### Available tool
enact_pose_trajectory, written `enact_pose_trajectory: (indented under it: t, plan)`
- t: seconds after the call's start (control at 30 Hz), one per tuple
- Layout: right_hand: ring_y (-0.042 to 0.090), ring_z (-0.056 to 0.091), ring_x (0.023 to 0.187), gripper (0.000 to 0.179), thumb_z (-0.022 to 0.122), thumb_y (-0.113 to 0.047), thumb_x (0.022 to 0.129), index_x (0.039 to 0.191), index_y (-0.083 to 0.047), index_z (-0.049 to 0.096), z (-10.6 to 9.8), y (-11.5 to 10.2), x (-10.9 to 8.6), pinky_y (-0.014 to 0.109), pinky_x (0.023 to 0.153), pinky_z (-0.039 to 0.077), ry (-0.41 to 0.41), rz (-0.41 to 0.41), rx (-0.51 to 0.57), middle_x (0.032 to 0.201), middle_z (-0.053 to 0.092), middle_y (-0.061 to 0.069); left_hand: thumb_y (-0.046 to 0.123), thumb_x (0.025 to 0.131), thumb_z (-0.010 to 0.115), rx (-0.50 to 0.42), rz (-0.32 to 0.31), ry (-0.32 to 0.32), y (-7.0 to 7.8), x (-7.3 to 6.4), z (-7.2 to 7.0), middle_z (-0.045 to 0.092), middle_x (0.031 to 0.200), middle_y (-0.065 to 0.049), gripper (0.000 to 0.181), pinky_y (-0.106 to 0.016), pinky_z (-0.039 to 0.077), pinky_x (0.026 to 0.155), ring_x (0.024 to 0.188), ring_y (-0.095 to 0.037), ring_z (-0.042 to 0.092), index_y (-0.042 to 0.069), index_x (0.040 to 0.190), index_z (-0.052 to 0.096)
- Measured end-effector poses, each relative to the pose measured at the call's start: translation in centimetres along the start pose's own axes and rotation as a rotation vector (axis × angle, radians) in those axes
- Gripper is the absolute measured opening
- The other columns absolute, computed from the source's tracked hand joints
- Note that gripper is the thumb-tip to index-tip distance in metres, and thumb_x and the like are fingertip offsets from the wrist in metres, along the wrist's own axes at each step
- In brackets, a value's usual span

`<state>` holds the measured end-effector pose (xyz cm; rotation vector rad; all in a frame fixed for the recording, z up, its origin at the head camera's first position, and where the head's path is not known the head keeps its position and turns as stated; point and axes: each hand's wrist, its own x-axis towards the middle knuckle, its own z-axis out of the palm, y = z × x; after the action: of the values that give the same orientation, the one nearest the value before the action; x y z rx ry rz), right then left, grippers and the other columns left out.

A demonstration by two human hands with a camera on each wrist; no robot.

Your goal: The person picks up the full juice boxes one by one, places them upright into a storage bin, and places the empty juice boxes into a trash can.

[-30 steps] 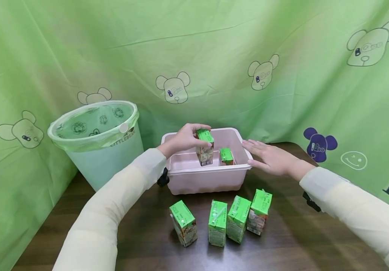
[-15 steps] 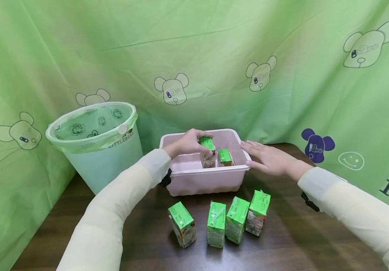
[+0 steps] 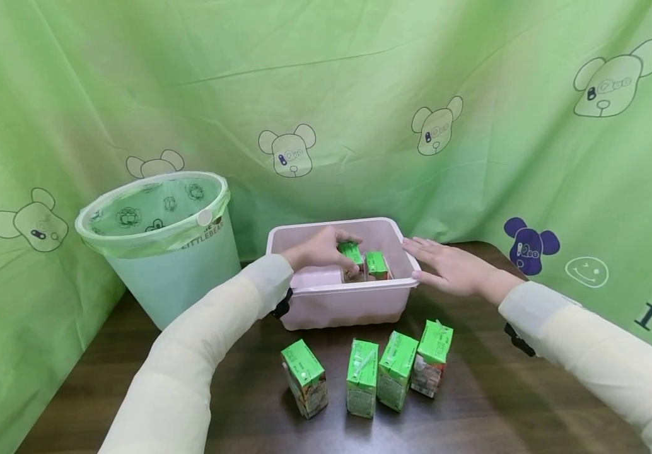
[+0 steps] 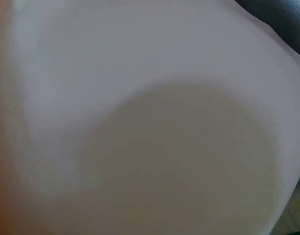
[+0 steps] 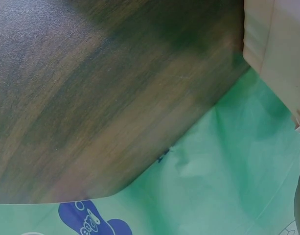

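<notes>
In the head view my left hand reaches into a pink plastic bin and grips a green-topped drink carton between thumb and fingers. That carton stands low in the bin, beside another green-topped carton near the bin's right end. My right hand lies with straight fingers against the right rim of the bin. The left wrist view is filled by a blurred pale surface, and the hand's work is hidden there. At the right of the right wrist view part of the bin shows.
Several more cartons stand on the dark wooden table in front of the bin, among them a carton set apart to the left. A tall pale-green trash can with a liner stands at left. A green printed curtain hangs behind.
My left hand has lowered the carton deeper into the bin and shifted it slightly right, close to the other carton. The right hand has stayed at the rim.
</notes>
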<state>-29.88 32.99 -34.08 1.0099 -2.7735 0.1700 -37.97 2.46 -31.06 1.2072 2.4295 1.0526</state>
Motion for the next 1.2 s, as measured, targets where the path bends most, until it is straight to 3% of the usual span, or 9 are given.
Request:
enact_pose_trajectory:
  t: [0.83,1.2]
  plan:
    - [0.038,0.025,0.141,0.064,0.048,-0.038,0.102,0.151,-0.002,0.029,0.0,-0.2,-0.3,0.055,0.11,0.027,0.01,0.009,0.014,0.155,0.029,0.018,0.016,0.076,0.084,0.135,-0.045,-0.026,-1.0,0.4,1.5,0.067,0.118,-0.006,0.06,-0.02,0.047,0.073,0.088,-0.012,0.056,0.003,0.13,0.061]
    - [0.039,0.026,0.141,0.064,0.048,-0.039,0.102,0.151,-0.002,0.03,0.1,-0.1,-0.1,0.056,0.109,0.029,0.019,-0.001,-0.001,0.154,0.03,0.019,0.016,0.076,0.085,0.129,-0.064,-0.042,-1.4,1.0,1.9,0.066,0.121,-0.007,0.059,-0.02,0.048,0.074,0.09,-0.011,0.056,0.004,0.129,0.062]
